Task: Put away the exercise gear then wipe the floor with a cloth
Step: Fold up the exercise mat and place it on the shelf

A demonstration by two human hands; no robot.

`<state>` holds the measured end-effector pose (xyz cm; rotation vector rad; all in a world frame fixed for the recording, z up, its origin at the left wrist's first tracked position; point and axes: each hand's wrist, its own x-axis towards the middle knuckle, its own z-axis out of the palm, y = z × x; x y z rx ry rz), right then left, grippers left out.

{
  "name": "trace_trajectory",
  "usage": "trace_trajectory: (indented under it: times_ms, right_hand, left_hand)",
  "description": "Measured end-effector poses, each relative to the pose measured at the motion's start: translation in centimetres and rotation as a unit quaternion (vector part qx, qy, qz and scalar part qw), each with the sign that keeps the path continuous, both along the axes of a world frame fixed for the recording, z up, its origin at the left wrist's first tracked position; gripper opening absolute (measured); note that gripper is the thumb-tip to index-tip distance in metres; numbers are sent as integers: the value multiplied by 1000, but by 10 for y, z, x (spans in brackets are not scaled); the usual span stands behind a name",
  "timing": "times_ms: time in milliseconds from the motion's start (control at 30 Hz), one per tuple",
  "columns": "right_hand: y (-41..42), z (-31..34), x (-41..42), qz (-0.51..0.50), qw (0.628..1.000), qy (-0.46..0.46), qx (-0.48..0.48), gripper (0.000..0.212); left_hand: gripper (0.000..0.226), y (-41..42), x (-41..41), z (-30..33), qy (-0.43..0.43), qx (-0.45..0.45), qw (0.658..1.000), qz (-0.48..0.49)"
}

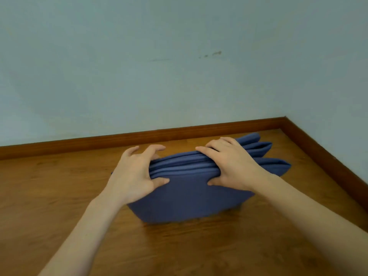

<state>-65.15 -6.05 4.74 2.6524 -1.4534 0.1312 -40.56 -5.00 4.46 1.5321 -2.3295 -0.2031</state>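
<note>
From the head view, you hold the folded dark-blue foam exercise mat (pixel 189 192) upright on the glossy wooden plank floor (pixel 59 196), near the corner skirting. Your left hand (pixel 135 172) and right hand (pixel 233 166) clamp its stacked folds, fingers curled over the top, thumbs in front. Putting-away seems underway; next, lift it evenly so the soft, springy layers don't fan open.

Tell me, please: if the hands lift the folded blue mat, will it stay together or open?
The folded blue mat will probably spring open: its layers already fan apart at the right end. It seems pliable, not stiff, as the left hand and right hand squeeze the folds together.
</note>
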Motion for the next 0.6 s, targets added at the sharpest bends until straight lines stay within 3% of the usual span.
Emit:
trace_trajectory:
  times_ms: [133, 200, 333, 433, 600]
  right_hand:
    - [7, 14, 11, 3, 999, -32, 27, 86]
    - [2, 12, 16, -12, 997, -1, 73, 97]
    - [-9, 0, 22, -31, 992, 57, 111, 122]
    - [-12, -3, 22, -30, 990, 66, 117, 131]
    - [-15, -4, 23, -25, 994, 49, 95, 120]
  left_hand:
    - [79, 2, 16, 18, -6, 31, 999, -14]
    - [88, 0, 17, 13, -23, 45, 998, -22]
    - [111, -8, 2, -8, -188, 5, 982, -22]
    - [125, -12, 0, -12, -200, -12, 980, -3]
    - [130, -16, 3, -12, -208, -20, 978, -10]
